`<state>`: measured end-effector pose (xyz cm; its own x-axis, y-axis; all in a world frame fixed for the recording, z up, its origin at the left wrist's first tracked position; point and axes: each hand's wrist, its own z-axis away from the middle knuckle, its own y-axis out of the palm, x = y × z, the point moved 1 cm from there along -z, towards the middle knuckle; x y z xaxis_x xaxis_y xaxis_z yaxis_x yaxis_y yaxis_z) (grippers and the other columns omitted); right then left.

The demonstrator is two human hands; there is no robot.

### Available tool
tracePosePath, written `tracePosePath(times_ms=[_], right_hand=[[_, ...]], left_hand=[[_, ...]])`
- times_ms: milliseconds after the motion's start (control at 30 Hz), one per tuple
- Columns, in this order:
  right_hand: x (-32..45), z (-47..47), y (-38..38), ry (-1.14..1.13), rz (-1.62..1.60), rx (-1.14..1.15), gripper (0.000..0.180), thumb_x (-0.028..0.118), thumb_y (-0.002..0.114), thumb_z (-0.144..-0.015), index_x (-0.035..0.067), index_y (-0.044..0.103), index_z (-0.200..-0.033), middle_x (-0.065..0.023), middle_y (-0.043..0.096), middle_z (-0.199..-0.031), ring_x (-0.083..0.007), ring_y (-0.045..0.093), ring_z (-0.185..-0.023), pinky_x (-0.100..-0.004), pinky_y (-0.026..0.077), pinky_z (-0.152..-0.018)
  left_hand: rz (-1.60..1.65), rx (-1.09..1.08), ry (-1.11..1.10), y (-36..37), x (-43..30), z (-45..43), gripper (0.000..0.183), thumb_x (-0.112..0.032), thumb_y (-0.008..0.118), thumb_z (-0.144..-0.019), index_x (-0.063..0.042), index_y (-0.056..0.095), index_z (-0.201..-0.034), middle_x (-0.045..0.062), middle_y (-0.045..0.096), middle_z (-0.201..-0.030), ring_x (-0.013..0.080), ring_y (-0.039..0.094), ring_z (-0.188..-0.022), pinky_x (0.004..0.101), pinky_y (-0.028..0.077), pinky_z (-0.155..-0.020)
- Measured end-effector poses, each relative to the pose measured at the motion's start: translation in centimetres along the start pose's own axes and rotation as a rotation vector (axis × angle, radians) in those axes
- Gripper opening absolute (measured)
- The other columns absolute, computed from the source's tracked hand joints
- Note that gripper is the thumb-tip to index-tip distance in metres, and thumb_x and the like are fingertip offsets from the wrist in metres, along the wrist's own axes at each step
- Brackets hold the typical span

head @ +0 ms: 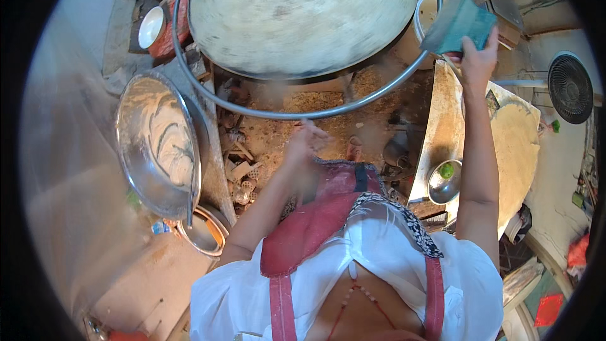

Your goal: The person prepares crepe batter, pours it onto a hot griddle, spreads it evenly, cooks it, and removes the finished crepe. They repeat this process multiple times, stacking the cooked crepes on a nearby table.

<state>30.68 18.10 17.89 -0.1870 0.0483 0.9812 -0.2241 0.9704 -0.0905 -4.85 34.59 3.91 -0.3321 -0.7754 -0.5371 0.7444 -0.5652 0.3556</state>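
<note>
A large round griddle plate (303,14) lies before me, its pale surface streaked by motion blur. Around its near side curves a metal tube ring (303,115). My right hand (478,64), stretched out past the griddle's right side, grips a flat teal pad or scraper (466,23) beside a beige bucket (428,12). Just below the ring is my left hand (310,137), blurred, with nothing visible in it; whether it touches the ring I cannot tell. At the left, a steel basin (158,147) holds thick pale batter (175,151) with a thin tool leaning at its rim.
A white bowl (152,27) stands on something red at the upper left. Below the steel basin sits a smaller basin (201,232). On the right board (511,137) rests a metal bowl (445,182) with a green item inside. A black fan (570,86) stands beyond. Rubble lies below.
</note>
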Motion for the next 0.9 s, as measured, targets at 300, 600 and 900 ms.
tracePosePath(times_ms=[300,600,900], right_hand=[[-3.3,3.0,2.2,0.128,0.139,0.155,0.081,0.002,0.050,-0.080,0.004,0.005,-0.148,-0.0202,0.062,-0.090,-0.0194,0.061,-0.050,-0.0288,0.052,-0.044],[-3.3,-9.0,-8.8,-0.472,0.585,-0.388,0.033,0.009,0.069,-0.079,-0.005,0.053,-0.104,-0.0152,0.065,-0.091,-0.0199,0.065,-0.062,-0.0272,0.052,-0.052],[-3.2,-0.1,-3.1,0.147,0.097,0.142,0.073,0.004,0.059,-0.084,0.000,0.018,-0.145,-0.0178,0.064,-0.097,-0.0229,0.067,-0.056,-0.0232,0.049,-0.040]], left_hand=[[-0.342,-0.338,-0.152,-10.4,10.6,5.0,0.030,-0.024,0.041,-0.098,0.003,0.055,-0.095,0.019,0.067,-0.084,0.0286,0.068,-0.071,0.0358,0.055,-0.064],[-0.312,-0.345,-0.169,-12.6,9.3,-1.3,0.035,-0.026,0.037,-0.097,0.004,0.056,-0.093,0.017,0.066,-0.085,0.0262,0.066,-0.073,0.0352,0.053,-0.066],[0.014,-0.440,0.047,-15.9,0.9,-4.5,0.057,-0.046,0.025,-0.101,0.002,0.056,-0.098,0.019,0.064,-0.087,0.0319,0.065,-0.077,0.0406,0.055,-0.068]])
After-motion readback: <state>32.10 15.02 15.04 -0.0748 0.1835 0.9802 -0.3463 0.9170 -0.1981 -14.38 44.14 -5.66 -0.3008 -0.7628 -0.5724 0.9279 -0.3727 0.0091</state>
